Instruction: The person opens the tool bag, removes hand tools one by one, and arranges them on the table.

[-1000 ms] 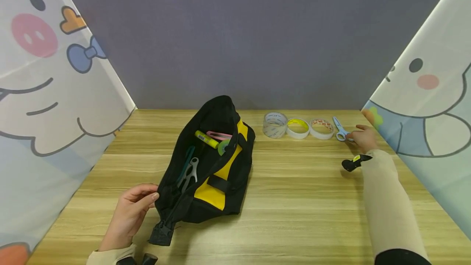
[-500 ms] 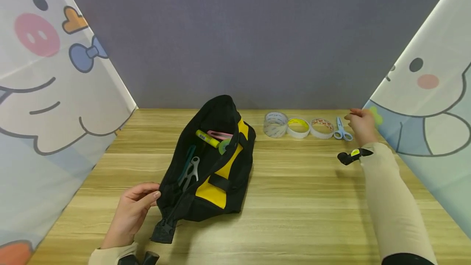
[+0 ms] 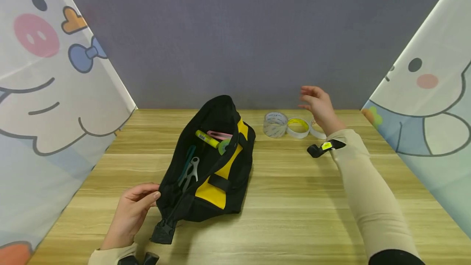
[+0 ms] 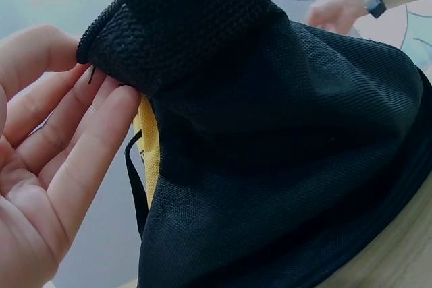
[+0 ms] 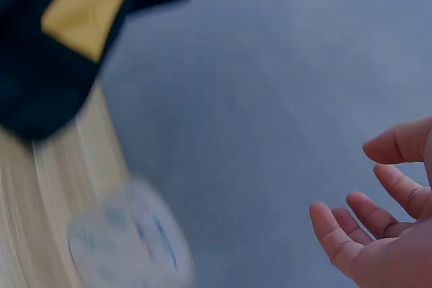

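A black and yellow fabric bag (image 3: 243,175) stands on the table with its top gaping. My left hand (image 3: 128,214) pinches the near left edge of its opening; the left wrist view shows the fingers (image 4: 88,146) at that black rim. Inside are a yellow tube (image 3: 207,139), a pink-handled tool (image 3: 219,135), a green round piece (image 3: 223,146), a teal item (image 3: 187,162) and a grey-handled tool (image 3: 190,173). My right hand (image 3: 318,105) is raised above the tape row, fingers (image 5: 334,237) spread and holding nothing. The blue scissors are out of sight, probably behind my right wrist.
At the table's back are a wide clear tape roll (image 3: 274,125), a white roll with a yellow core (image 3: 298,129), and another white roll (image 3: 316,129) partly covered by my right hand. A grey panel (image 3: 235,40) rises behind, with printed side panels left and right.
My right hand has let go of the blue scissors, lifted away, and swung left over the tape rolls. The scissors were shifted upright beside the rolls. My left hand stays on the bag.
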